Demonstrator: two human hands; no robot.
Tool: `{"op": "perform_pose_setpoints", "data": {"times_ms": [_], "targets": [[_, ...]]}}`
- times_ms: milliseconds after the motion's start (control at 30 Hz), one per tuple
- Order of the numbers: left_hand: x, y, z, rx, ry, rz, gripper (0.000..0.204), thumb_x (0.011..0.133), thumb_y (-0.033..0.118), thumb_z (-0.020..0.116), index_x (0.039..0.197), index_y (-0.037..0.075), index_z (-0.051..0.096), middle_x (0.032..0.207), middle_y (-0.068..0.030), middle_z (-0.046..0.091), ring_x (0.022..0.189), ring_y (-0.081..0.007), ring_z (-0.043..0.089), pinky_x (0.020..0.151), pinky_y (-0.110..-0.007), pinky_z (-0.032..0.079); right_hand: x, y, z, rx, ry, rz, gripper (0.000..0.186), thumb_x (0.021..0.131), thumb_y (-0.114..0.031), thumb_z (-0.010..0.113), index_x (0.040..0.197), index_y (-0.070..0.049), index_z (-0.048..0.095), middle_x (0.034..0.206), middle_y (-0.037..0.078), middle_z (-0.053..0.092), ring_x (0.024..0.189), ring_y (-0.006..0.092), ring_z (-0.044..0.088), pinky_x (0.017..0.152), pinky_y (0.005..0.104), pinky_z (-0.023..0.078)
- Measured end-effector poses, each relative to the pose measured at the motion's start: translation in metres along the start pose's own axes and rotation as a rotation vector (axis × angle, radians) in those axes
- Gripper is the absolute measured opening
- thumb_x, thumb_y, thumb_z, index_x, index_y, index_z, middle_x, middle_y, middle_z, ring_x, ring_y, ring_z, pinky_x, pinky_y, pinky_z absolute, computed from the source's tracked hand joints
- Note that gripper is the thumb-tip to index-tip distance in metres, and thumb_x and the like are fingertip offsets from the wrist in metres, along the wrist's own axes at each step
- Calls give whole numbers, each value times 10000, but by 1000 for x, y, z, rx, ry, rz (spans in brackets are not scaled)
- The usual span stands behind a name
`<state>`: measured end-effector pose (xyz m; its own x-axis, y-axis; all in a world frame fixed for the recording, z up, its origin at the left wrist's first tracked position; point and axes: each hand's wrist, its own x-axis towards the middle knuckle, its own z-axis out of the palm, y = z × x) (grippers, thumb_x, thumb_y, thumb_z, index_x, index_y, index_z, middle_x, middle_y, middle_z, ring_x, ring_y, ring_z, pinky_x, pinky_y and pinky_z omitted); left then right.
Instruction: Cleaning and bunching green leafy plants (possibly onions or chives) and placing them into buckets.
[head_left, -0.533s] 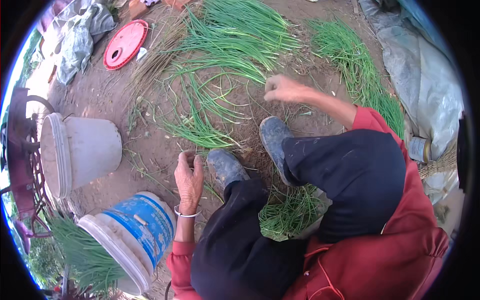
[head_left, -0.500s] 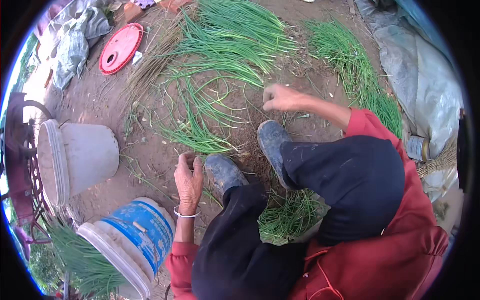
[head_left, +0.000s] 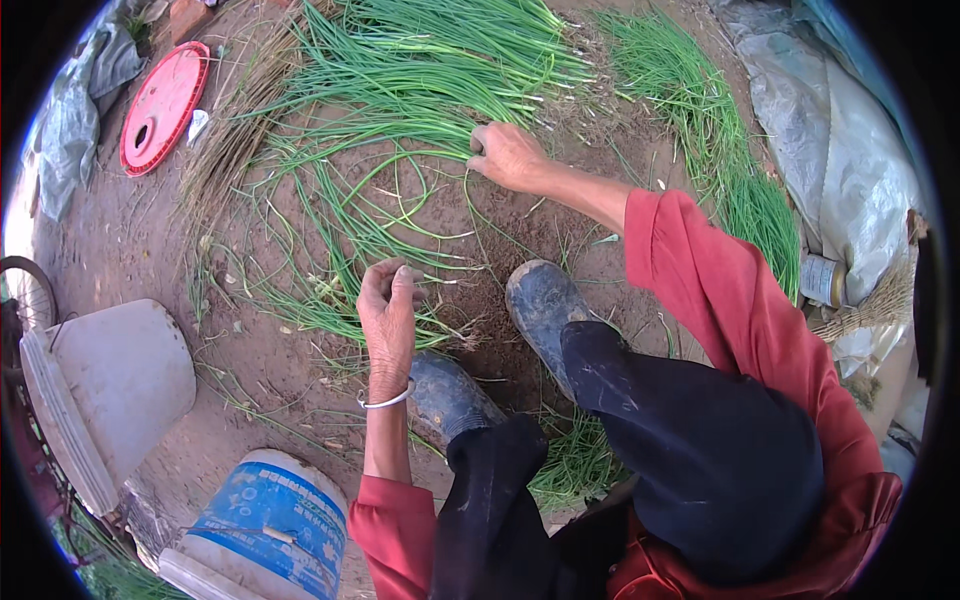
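Loose green onions (head_left: 420,60) with thin green leaves and pale root ends lie in a large pile on the bare soil ahead. At the pile's near edge, my right hand (head_left: 510,157) has its fingertips drawn together on the ends of a few green onions. A smaller scattered bunch (head_left: 345,235) spreads nearer to me. Over the root ends of this bunch is my left hand (head_left: 388,318), its fingers loosely curled and the thumb apart, with nothing visible in it. A white bangle circles that wrist.
Another heap of greens (head_left: 690,110) lies at the right beside grey plastic sheeting (head_left: 810,130). A can (head_left: 822,280) rests there. At left are a red lid (head_left: 165,105), a white bucket (head_left: 125,385) and a blue-and-white bucket (head_left: 265,525). More greens (head_left: 580,460) sit between my boots and legs.
My right hand has moved forward and left, from above bare soil to the edge of the large pile. My left hand has shifted slightly forward beside the smaller bunch. The view has turned.
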<state>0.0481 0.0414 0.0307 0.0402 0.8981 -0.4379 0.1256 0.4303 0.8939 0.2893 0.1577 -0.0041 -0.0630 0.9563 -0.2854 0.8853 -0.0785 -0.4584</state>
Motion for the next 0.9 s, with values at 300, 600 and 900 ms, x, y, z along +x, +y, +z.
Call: {"op": "perform_pose_setpoints", "data": {"times_ms": [300, 600, 900], "targets": [[6, -1, 14, -225, -30, -156, 279, 911, 218, 548, 1068, -11, 526, 916, -99, 623, 712, -117, 581, 658, -244, 468, -17, 1, -6, 873, -414, 267, 198, 796, -240, 664, 856, -64, 593, 720, -8, 566, 622, 79, 564, 514, 219, 457], [1, -7, 37, -521, -131, -351, 305, 909, 254, 580, 1079, 11, 511, 936, -100, 611, 717, -137, 606, 649, -259, 497, -85, -39, 17, 878, -465, 130, 305, 867, -125, 584, 1131, 25, 548, 921, 81, 625, 830, 122, 599, 730, 259, 506], [-3, -28, 31, -422, -48, -374, 141, 908, 184, 567, 943, 48, 557, 835, -62, 627, 718, -135, 602, 658, -260, 482, -87, 0, -5, 379, -127, -40, 177, 749, -107, 574, 891, 0, 578, 786, 97, 611, 730, 210, 600, 682, 348, 492]]}}
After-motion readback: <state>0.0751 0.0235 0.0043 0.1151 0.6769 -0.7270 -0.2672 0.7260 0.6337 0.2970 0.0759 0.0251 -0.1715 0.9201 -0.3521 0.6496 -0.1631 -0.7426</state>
